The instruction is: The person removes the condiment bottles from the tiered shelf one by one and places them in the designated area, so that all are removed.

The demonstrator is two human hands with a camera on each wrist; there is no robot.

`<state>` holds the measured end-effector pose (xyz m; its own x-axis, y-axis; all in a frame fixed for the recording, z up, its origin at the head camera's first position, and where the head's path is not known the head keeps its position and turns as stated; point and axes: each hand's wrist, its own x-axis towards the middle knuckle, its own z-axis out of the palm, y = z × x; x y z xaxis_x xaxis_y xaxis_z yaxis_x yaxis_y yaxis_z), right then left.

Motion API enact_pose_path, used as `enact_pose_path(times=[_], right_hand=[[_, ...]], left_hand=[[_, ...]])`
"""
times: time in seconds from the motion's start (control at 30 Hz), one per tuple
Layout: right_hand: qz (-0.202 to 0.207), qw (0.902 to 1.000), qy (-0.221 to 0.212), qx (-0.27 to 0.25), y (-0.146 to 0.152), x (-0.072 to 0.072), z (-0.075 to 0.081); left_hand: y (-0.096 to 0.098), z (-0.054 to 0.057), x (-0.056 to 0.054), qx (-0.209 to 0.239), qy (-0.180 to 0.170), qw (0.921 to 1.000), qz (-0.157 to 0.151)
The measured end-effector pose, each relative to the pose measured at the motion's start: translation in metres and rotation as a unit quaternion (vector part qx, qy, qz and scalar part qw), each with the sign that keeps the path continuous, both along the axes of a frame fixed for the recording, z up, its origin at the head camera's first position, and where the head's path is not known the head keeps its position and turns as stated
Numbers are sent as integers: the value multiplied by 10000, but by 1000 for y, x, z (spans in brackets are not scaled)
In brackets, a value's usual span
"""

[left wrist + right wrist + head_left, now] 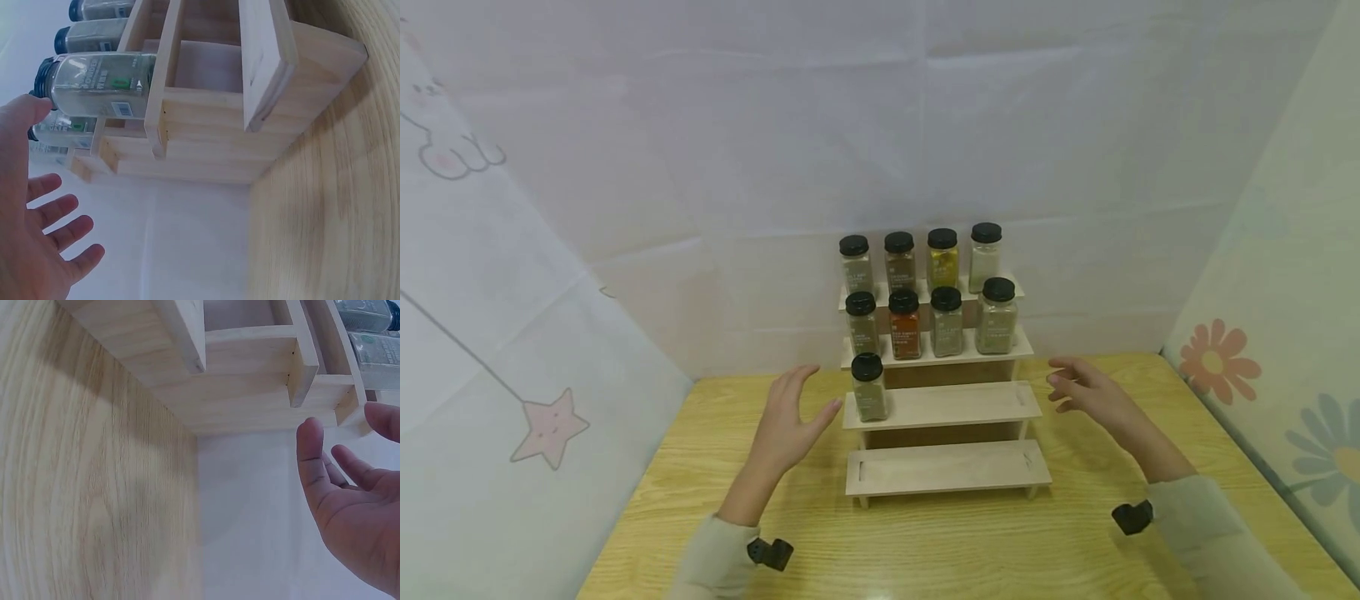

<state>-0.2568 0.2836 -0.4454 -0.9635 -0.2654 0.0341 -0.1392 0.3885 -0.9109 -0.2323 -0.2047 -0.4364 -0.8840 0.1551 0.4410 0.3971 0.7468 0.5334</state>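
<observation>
A stepped wooden rack (951,468) holds several glass spice jars with black lids. On its second step from the bottom, a single jar of pale greenish-grey powder (870,396) stands upright at the left end. Left of that jar, my left hand (785,423) is raised with fingers spread and thumb towards it; in the left wrist view the thumb overlaps the edge of the jar's lid (45,78). My right hand (1093,396) hovers off the rack's right side, fingers loosely bent around nothing. Neither hand holds anything.
The upper two steps carry rows of jars, among them a red-orange one (905,327) and a yellow one (943,262). A light wood table (955,550) lies under the rack. White cloth (775,167) hangs behind, with printed cloth sides, one showing a red flower (1217,362).
</observation>
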Motion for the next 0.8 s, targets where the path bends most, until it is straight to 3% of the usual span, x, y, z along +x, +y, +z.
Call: enact_pose_path(times=[0.33, 0.8], right_hand=[[19, 9973, -412, -606, -5, -2, -5], [90, 9927, -842, -862, -17, -5, -12]], left_hand=[[15, 1, -4, 552, -79, 9983, -181], [36, 1, -9, 1634, -56, 9845, -628]])
